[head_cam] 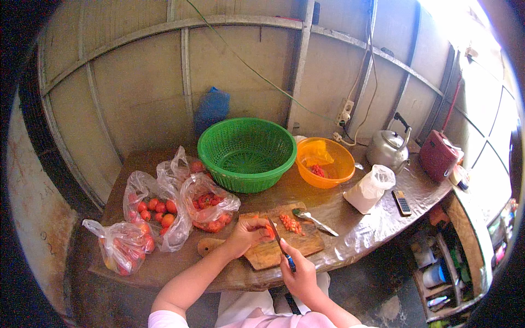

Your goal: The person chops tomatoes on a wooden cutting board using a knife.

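Note:
My left hand holds a piece of tomato over the wooden cutting board. In my right hand is a small knife with a blue and dark handle, its blade against or right beside the tomato piece. Diced tomato lies in a small heap on the board's right half. A metal spoon rests with its bowl on the board, near the heap. Another red piece shows behind my left fingers, partly hidden.
Left of the board stand clear plastic bags of tomatoes. Behind are a green plastic basket and an orange bowl with red bits. To the right are a white bag, a phone, a metal kettle and a dark red container.

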Tool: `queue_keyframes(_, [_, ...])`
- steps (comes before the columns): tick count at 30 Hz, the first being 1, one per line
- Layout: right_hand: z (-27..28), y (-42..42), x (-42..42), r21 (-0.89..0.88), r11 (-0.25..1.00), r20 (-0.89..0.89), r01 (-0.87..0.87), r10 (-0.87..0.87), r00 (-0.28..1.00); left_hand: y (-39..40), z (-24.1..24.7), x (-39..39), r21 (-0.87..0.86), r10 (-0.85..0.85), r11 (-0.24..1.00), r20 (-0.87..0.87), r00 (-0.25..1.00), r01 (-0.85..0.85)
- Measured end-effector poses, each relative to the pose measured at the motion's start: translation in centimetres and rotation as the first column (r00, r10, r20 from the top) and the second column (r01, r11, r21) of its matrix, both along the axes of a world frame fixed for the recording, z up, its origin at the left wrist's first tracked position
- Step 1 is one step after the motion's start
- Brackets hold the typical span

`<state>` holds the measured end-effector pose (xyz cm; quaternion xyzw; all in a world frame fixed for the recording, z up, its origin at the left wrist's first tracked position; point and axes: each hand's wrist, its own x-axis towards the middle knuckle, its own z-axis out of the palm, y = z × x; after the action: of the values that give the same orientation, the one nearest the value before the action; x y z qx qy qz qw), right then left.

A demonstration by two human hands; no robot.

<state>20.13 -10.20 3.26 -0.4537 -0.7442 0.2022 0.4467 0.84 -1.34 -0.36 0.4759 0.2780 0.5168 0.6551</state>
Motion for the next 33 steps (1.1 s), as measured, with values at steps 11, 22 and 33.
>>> queue_keyframes(11, [-0.3,0.4,-0.4,0.095,0.996,0.003,0.005,-0.006,1.000,0.0,-0.3,0.0,0.088,-0.047,0.995,-0.081,0.996,0.054])
queue_keyframes(22, [-0.3,0.3,-0.4,0.103,0.995,0.029,0.014,-0.017,0.999,0.2,-0.5,0.0,0.082,-0.060,0.994,-0.158,0.986,0.073])
queue_keyframes(33, [-0.5,0.2,-0.4,0.102,0.995,0.036,0.012,-0.016,0.999,0.0,-0.7,0.0,-0.003,-0.056,0.998,0.009,0.998,0.056])
